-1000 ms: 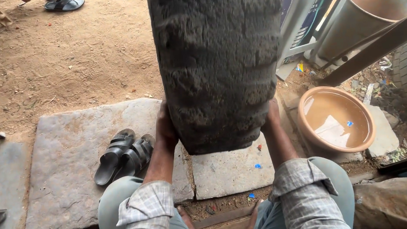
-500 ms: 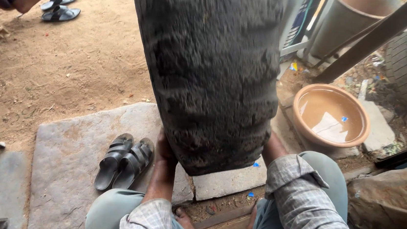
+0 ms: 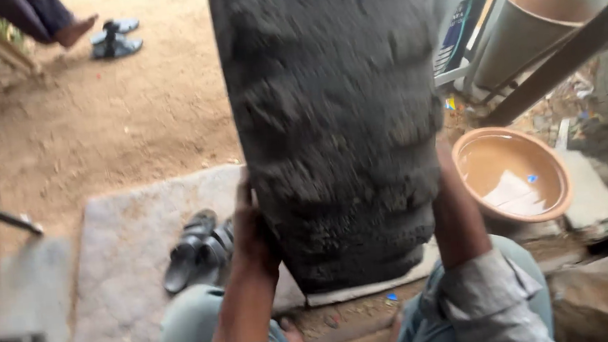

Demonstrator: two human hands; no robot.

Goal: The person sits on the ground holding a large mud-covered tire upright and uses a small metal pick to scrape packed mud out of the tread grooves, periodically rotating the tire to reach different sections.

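Soft, even daylight, no hard shadows. Motion blur across whole frame, strongest on tyre (image 3: 336, 124) tread and sleeves. Faint glare on water in bowl (image 3: 513, 175). Bottom edge smeared.

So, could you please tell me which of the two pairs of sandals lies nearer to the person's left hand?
The dark pair on the grey stone slab, just beside the left hand that grips the big tyre. The other pair lies far off on the dirt, by another person's foot.

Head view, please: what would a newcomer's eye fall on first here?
A big black tyre fills the centre, upright, with the left hand on one side and the right hand on the other. Right of it sits a brown basin of water; left, dark sandals lie on a stone slab.
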